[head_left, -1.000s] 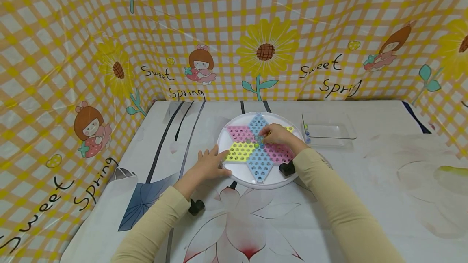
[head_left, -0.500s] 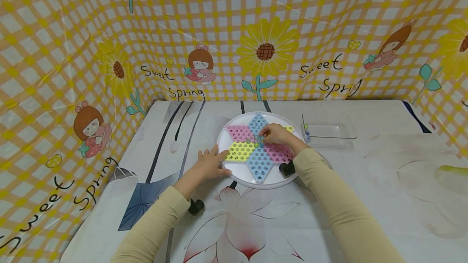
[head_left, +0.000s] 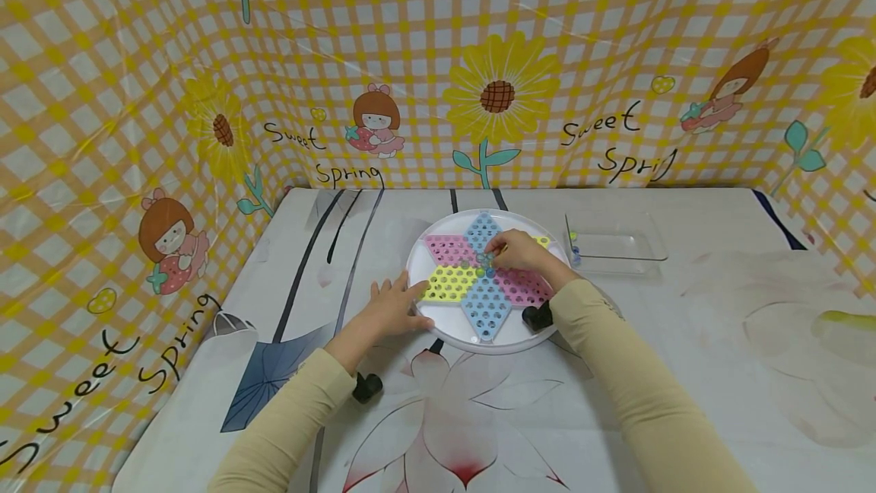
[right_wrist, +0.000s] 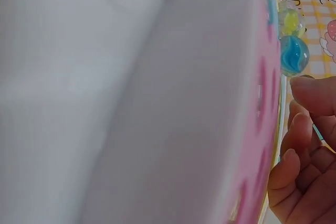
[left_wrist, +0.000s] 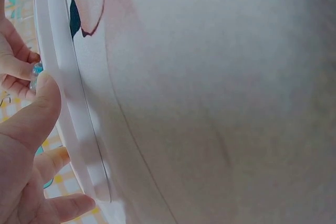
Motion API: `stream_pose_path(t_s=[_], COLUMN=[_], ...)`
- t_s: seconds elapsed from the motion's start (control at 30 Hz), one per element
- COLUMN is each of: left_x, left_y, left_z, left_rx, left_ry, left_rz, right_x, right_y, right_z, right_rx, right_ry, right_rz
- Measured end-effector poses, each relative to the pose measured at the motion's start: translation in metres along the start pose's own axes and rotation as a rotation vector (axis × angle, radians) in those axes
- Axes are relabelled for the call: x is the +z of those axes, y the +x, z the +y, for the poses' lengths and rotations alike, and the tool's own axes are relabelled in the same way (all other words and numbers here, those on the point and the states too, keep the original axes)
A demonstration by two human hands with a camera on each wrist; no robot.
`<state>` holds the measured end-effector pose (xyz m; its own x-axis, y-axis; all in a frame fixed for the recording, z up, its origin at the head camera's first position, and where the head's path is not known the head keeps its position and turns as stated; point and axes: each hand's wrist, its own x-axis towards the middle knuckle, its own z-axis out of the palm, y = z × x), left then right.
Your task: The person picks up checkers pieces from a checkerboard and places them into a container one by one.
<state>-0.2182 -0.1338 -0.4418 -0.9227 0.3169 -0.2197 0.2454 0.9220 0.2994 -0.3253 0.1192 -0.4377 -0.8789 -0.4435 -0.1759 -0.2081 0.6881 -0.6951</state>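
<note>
A round white Chinese checkers board (head_left: 438, 321) with a star of blue, pink and yellow holes lies on the table. My left hand (head_left: 391, 309) rests on its left rim with fingers spread; the left wrist view shows the thumb (left_wrist: 44, 103) against the edge. Over the centre, my right hand (head_left: 516, 251) has thumb and curled fingers together, pinching a marble mostly hidden behind the thumb. Several glass marbles sit in the middle holes beside these fingertips. In the right wrist view, a blue swirled marble (right_wrist: 294, 55) and a yellow-green marble (right_wrist: 291, 22) stand just beyond the thumb.
A clear rectangular box (head_left: 626, 256) with several marbles at its left end stands right of the board. Behind the table hangs a yellow checked cloth (head_left: 424, 44) with printed flowers. Small black devices (head_left: 367, 388) are by the wrists.
</note>
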Motion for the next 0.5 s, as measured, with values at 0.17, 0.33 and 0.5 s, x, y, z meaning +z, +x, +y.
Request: stream_pose_path(t_s=[0.17,0.33,0.5], left_x=[-0.001,-0.002,-0.002], left_y=[-0.001,-0.002,-0.001], left_z=[0.001,0.002,0.002], left_rx=[0.0,-0.003,-0.01], left_ry=[-0.001,-0.003,-0.002], left_rz=[-0.001,-0.004,-0.006], right_x=[-0.002,-0.006,-0.012], right_y=[-0.002,-0.006,-0.011], right_z=[-0.002,-0.007,-0.011], right_rx=[0.004,0.01,-0.02], right_ry=[-0.008,-0.027,-0.029], right_rz=[0.007,0.02,0.023])
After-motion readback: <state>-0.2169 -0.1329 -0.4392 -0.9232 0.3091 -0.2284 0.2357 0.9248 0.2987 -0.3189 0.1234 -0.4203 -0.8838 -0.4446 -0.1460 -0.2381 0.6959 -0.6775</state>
